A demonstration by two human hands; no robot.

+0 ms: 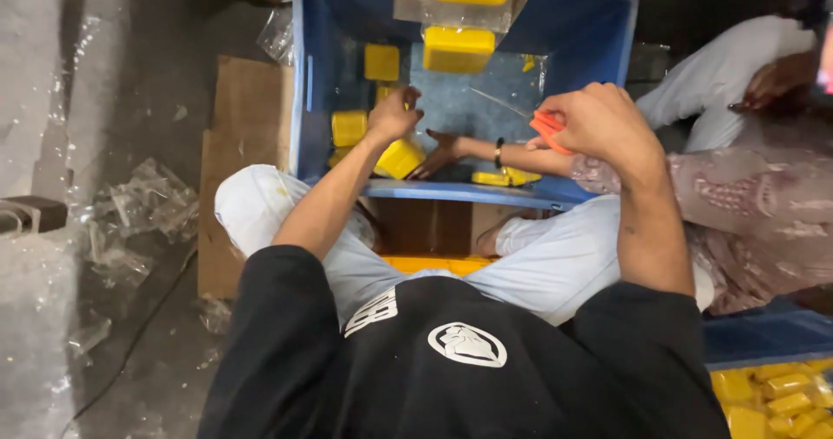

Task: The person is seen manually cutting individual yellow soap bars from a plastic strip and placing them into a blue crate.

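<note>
Reaching into the blue crate, the left hand closes on a yellow block; a co-worker's hand lies beside it, while the right hand, over the crate, is clenched round an orange tool.

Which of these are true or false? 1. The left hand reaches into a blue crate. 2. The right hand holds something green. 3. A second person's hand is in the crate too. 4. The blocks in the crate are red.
1. True: the left hand is inside the blue crate, at a yellow block.
2. False: the right hand grips an orange tool.
3. True: another person's hand, with a dark wristband, reaches in from the right.
4. False: the blocks are yellow.
</note>
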